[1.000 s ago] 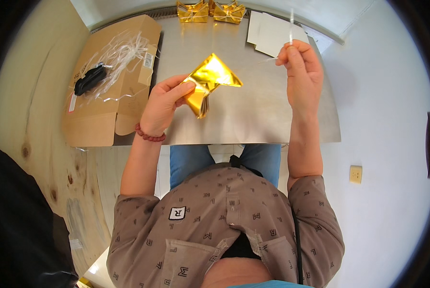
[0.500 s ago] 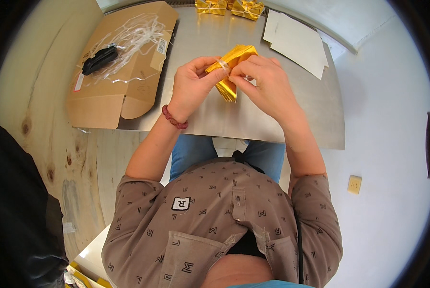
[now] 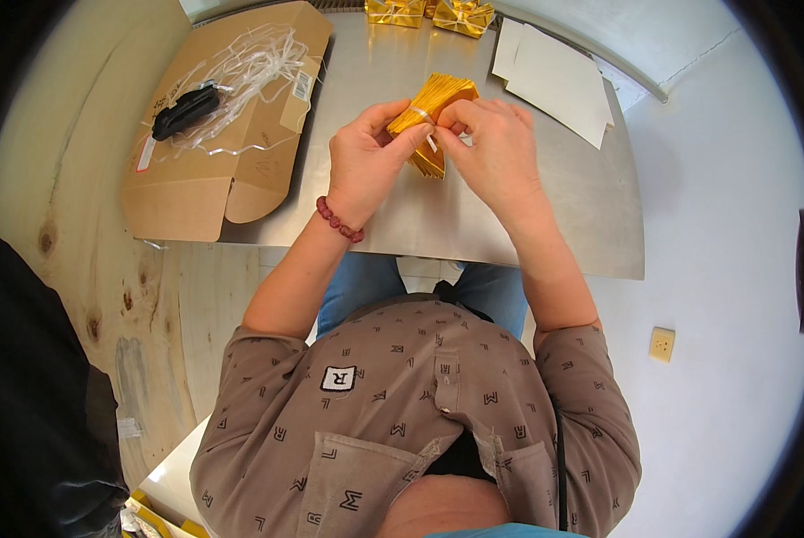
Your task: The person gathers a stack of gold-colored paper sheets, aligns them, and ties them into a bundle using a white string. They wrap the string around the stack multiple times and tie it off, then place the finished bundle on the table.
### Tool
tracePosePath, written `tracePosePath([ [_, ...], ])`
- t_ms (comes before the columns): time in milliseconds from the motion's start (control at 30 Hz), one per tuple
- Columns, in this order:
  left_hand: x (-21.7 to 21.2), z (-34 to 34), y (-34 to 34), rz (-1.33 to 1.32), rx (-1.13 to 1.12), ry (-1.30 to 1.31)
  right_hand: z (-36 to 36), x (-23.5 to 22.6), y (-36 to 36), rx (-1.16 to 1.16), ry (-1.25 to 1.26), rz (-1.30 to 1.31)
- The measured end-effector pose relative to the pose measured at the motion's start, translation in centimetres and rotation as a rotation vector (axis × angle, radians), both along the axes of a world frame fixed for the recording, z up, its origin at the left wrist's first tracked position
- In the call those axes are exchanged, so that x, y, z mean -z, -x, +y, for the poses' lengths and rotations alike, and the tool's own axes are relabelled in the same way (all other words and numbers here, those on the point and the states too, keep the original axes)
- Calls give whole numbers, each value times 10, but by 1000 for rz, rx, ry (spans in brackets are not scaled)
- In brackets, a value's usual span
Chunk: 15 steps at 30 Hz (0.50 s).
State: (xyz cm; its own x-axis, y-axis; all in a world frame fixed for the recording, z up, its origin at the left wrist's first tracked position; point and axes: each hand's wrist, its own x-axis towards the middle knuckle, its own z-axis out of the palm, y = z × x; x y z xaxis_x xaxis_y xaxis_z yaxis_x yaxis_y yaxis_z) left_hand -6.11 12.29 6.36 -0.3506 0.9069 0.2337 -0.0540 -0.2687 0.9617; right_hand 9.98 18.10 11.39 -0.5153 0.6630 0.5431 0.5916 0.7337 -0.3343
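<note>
the left hand [image 3: 366, 161] is closed around a pleated gold foil piece [image 3: 433, 112], thumb and fingers pinching it at the gathered middle so the folds fan out above and below. the right hand [image 3: 496, 157] is closed too — its fingertips meet the left thumb at the same pinch point, gripping a thin pale tie [image 3: 429, 139] that crosses the foil there. the foil is held just above the steel table [image 3: 473, 224], near its middle, not resting flat on it. a red bead bracelet [image 3: 339, 221] sits on the left wrist.

further out, an open cardboard box [image 3: 227, 134] lies at the table's left edge with clear plastic strips [image 3: 249, 67] and a black tool [image 3: 185, 110] inside. a stack of white sheets [image 3: 554, 81] lies to the right, and finished gold foil bows [image 3: 429, 13] sit at the far edge.

what could go wrong, as i judge it: the pleats are held only by that one pinch, so if the left thumb loosens while the right hand works the tie, the folds may spring open and lose their even fan. pulling the thin tie too hard or off-centre could tear the foil or leave it lopsided — and the tie itself is small enough to slip from the fingertips.
</note>
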Motion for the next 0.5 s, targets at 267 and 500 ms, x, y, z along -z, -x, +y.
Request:
tracePosePath([
  [267, 6, 2, 1, -28, -10, 27, 1, 12, 6, -22, -70, 40],
  [500, 4, -1, 3, -72, 34, -3, 7, 18, 8, -114, -166, 144],
])
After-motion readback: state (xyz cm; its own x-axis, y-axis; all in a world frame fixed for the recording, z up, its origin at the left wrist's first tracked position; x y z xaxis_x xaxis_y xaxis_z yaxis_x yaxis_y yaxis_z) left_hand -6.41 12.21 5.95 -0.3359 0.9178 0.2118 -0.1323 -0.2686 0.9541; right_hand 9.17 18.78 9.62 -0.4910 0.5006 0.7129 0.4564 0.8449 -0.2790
